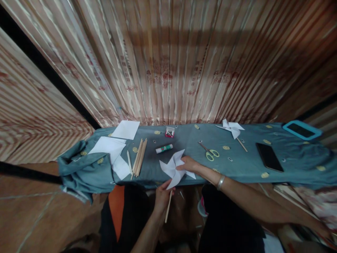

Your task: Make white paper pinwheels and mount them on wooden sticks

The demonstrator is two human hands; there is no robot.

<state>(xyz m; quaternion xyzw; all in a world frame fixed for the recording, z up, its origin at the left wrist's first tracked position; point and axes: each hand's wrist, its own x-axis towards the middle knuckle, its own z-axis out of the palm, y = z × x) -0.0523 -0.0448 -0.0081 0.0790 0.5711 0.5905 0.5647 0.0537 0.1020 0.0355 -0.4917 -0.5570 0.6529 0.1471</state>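
A white paper pinwheel hangs over the table's near edge, its blades folded toward the middle. My left hand is closed below it, gripping the pinwheel's wooden stick, which points down toward my lap. From the right, my right hand pinches the pinwheel near its centre; the fingertips are partly hidden against the paper. Just behind lies a glue stick. To the right of my hands are scissors with yellow-green handles.
Wooden sticks, a white pencil-like stick and white paper sheets lie at left. A small red box sits at the back. Another pinwheel, a black phone and a blue-framed tablet are at right.
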